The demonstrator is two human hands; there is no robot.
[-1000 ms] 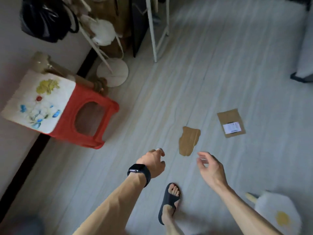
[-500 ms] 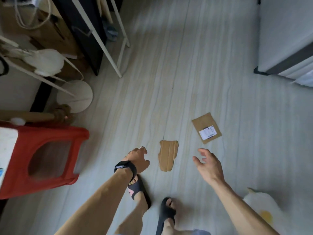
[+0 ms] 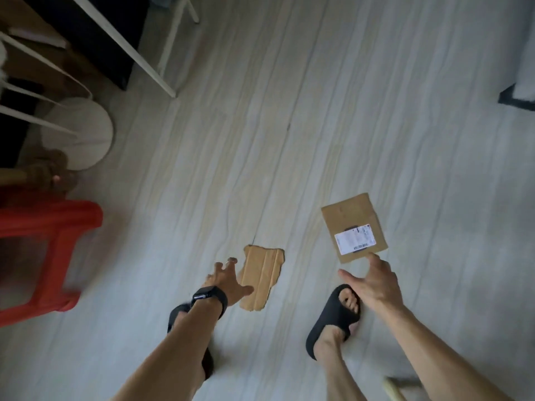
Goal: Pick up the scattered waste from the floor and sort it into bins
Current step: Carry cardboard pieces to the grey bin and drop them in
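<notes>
A torn cardboard piece (image 3: 263, 277) and a labelled cardboard piece (image 3: 353, 225) are seen lying flat and apart on the pale wooden floor (image 3: 289, 140). The left hand (image 3: 228, 280), fingers spread, is held over the torn piece's left edge; contact cannot be judged. The right hand (image 3: 373, 285) is extended, a fingertip at the labelled piece's near edge. A red stool (image 3: 49, 250) is seen at the left.

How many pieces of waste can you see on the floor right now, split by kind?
Torn plain cardboard piece: 1
Cardboard piece with a white label: 1
Total: 2, neither picked up yet.
</notes>
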